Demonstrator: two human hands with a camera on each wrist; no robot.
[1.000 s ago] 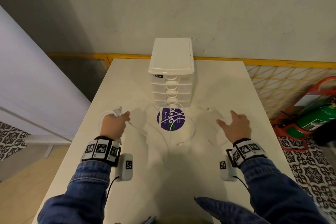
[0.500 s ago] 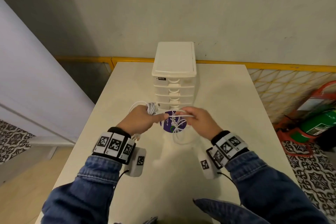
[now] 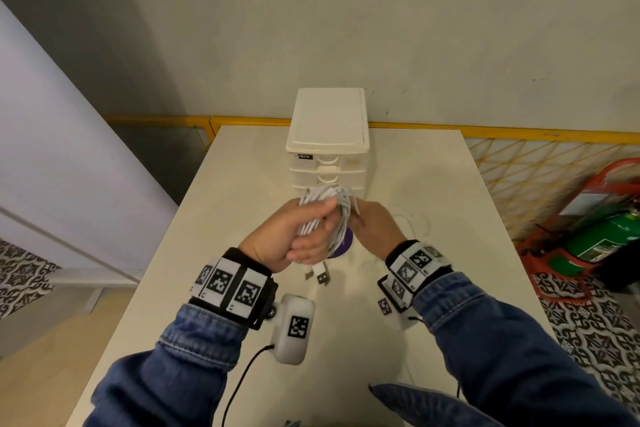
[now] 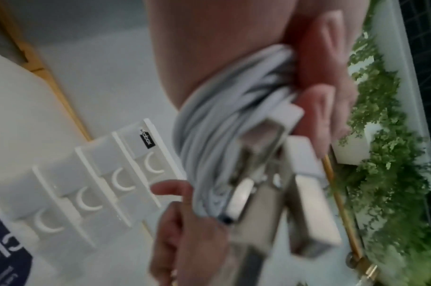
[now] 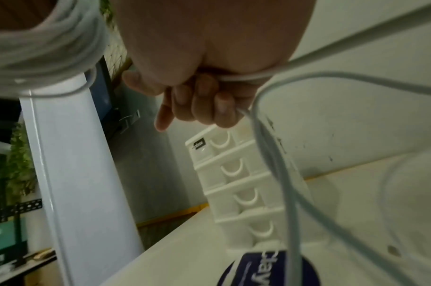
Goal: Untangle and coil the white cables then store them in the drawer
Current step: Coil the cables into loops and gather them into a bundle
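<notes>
My left hand (image 3: 304, 236) grips a thick coil of white cables (image 3: 325, 208) above the table, in front of the white drawer unit (image 3: 327, 156). Two USB plugs (image 3: 320, 276) hang below that fist. In the left wrist view the coil (image 4: 224, 135) runs through the palm with the plugs (image 4: 305, 178) close to the lens. My right hand (image 3: 372, 225) is just right of the coil, its fingers (image 5: 204, 104) curled round a loose white strand (image 5: 270, 154). That strand trails down toward the table. All drawers (image 5: 236, 170) look closed.
A round purple sticker (image 3: 344, 243) lies on the white table (image 3: 242, 191) under my hands. Loose cable (image 3: 415, 222) lies on the table to the right. A yellow mesh fence (image 3: 540, 170) and a green fire extinguisher (image 3: 602, 239) stand off the table's right side.
Both hands have come together and risen from the table in front of the drawers. The left hand's bundle has grown into a thick coil, and little cable is left lying on the table.
</notes>
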